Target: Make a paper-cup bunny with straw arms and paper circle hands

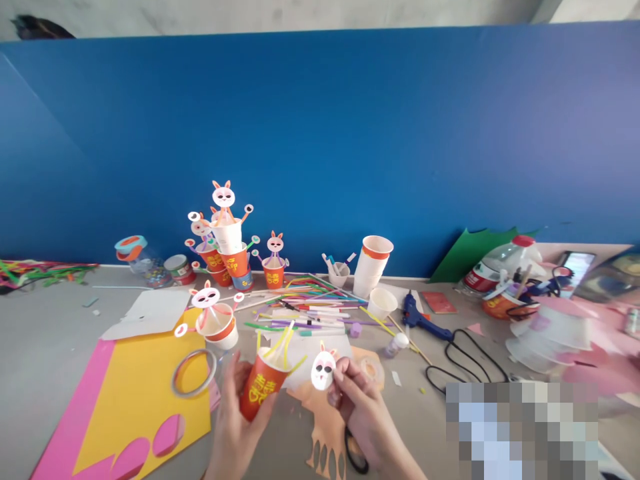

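Note:
My left hand (231, 421) is wrapped round a red paper cup (261, 389) with yellow characters on it and yellow-green straws sticking out of its top. My right hand (359, 408) pinches a small white paper rabbit face (323, 369) with pink ears, held just right of the cup. Both hands hover low over the grey table (45, 347), above an orange paper cut-out (326, 427). Black scissors (353, 456) lie partly under my right wrist.
Finished rabbit cups (226, 248) are stacked at the back by the blue wall, another (216, 321) stands nearer. Loose straws (310, 308), a tape ring (194, 373), yellow and pink paper sheets (145, 393), white cups (371, 265), a blue glue gun (419, 319) and a bottle (500, 267) crowd the table.

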Tool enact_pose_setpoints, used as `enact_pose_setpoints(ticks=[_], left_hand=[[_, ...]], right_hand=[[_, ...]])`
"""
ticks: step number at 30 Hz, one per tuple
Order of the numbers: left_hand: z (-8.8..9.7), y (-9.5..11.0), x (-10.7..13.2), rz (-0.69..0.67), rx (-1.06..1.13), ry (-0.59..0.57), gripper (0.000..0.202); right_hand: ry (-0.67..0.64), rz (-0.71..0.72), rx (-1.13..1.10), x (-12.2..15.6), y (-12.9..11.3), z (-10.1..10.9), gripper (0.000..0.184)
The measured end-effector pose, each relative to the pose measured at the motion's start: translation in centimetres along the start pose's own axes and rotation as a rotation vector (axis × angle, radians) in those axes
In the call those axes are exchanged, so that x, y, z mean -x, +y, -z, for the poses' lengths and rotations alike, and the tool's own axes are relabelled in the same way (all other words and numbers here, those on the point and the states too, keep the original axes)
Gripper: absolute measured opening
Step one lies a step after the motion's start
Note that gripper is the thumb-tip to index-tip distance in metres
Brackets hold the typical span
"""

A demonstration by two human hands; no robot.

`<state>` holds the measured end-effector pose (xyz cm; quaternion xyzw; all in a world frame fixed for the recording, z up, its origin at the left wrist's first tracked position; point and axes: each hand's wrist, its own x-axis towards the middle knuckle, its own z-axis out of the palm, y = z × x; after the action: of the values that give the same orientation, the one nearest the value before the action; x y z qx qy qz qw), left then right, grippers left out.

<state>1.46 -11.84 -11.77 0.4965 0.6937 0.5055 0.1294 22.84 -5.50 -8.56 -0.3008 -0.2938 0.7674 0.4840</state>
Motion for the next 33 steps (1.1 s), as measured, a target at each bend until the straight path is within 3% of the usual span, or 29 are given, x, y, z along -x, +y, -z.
enact_pose_setpoints(ticks=[3, 10, 33], left_hand=[[-0.3, 1.4, 0.3, -0.026, 0.026, -0.123, 0.080], [-1.0, 2.7, 0.7, -0.071, -0.034, -0.164, 0.077], [-1.3, 4.4, 1.5, -0.047, 0.065, -0.150, 0.077]], right_hand=[[0.035, 0.114, 0.089, -0.2, -0.9, -0.9, 0.026], [0.080, 0.388, 0.302, -1.5, -3.4, -2.9, 0.020], [0.135, 0.407, 0.306, -2.9, -2.1, -3.1, 0.020]])
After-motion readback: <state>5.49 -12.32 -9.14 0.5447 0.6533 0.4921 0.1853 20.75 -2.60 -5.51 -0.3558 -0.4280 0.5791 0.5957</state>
